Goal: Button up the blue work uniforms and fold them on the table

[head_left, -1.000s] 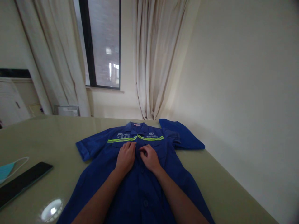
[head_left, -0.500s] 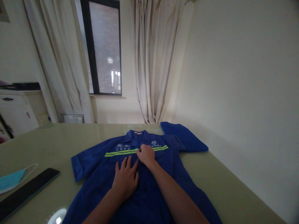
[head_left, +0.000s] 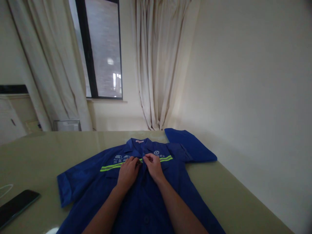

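A blue short-sleeved work shirt [head_left: 156, 195] lies front up with its collar away from me. A yellow-green reflective stripe [head_left: 110, 168] crosses its chest, with white printing above it. My left hand [head_left: 129, 170] has its fingers curled on the left front edge of the shirt, at the stripe. Beside it, my right hand [head_left: 153, 164] pinches the opposite front edge just below the collar. The two hands are close together at the middle of the chest. The fingertips hide any button between them.
A folded blue cloth [head_left: 190, 146] lies under the right sleeve, near the wall. At the left edge of the green tabletop [head_left: 80, 138] rests a black phone-like slab [head_left: 18, 206], with a white loop [head_left: 6, 190] above it. Curtains [head_left: 158, 65] and a window [head_left: 104, 48] stand behind.
My left hand has gone from spread flat on the shirt to curled at the front edge, beside my right hand. The view has shifted, so the slab and mask sit farther left.
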`<state>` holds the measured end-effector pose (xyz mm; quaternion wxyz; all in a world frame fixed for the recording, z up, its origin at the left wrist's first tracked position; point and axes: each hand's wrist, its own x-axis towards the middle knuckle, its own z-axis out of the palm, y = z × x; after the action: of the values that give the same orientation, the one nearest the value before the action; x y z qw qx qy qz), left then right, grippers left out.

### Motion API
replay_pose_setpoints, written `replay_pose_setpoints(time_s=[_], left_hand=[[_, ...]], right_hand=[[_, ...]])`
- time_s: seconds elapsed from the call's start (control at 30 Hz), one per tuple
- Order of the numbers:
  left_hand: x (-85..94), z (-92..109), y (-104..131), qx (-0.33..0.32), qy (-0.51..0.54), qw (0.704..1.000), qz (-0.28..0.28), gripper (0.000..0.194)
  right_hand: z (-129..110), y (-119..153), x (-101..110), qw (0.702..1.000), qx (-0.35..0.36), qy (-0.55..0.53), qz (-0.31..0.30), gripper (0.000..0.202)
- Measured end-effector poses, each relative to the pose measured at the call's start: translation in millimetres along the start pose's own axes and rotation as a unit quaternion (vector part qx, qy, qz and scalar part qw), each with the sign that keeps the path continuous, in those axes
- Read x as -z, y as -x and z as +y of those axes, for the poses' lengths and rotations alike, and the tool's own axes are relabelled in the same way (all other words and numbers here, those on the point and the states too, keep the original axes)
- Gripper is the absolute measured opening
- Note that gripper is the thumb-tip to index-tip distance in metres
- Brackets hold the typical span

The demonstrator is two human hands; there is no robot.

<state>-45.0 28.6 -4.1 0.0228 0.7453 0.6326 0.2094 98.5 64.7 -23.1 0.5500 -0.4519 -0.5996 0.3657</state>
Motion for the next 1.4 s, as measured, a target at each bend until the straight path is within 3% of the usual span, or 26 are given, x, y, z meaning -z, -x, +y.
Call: replay_pose_setpoints(time_s=[0.33, 0.47, 0.63, 0.83, 0.93, 1.1, 1.3, 1.4], left_hand=[[1.1, -4.7, -3.2, 0.054, 0.089, 0.994, -0.026, 0.011], [-1.8, -5.3, 0.2, 0.01, 0.097, 0.995, 0.016, 0.007], [-5.5, -7.9, 0.2, -0.051, 0.193, 0.975, 0.094, 0.008], [-7.6, -8.8, -1.3, -0.05, 0.233, 0.965, 0.113, 0.008], [-9.0, -8.7, -0.6, -0.05, 0.223, 0.966, 0.12, 0.009], [-9.4, -8.7, -0.5, -0.052, 0.206, 0.971, 0.109, 0.012], [-4.1, -9.2, -1.6, -0.029, 0.214, 0.973, 0.079, 0.015], [-2.2, -8.7, -1.4, -0.033, 0.214, 0.974, 0.07, 0.016]], right_hand=[[1.0, -0.3, 2.4, 0.999, -0.019, -0.026, -0.006, 0.022], [3.7, -1.1, 4.5, 1.0, -0.015, -0.015, -0.01, 0.028], [3.3, -0.9, 5.2, 1.0, -0.003, 0.002, 0.008, 0.034], [-0.6, 1.1, 6.5, 1.0, -0.019, -0.009, 0.0, 0.027], [-3.0, -0.6, 10.1, 0.998, -0.027, 0.038, -0.037, 0.02], [-10.4, -3.4, 9.2, 0.994, -0.002, 0.105, -0.032, 0.009], [-8.8, 4.2, -3.0, 0.988, 0.006, 0.153, 0.024, 0.017], [-9.3, 7.7, -3.5, 0.99, 0.024, 0.141, 0.0, 0.014]])
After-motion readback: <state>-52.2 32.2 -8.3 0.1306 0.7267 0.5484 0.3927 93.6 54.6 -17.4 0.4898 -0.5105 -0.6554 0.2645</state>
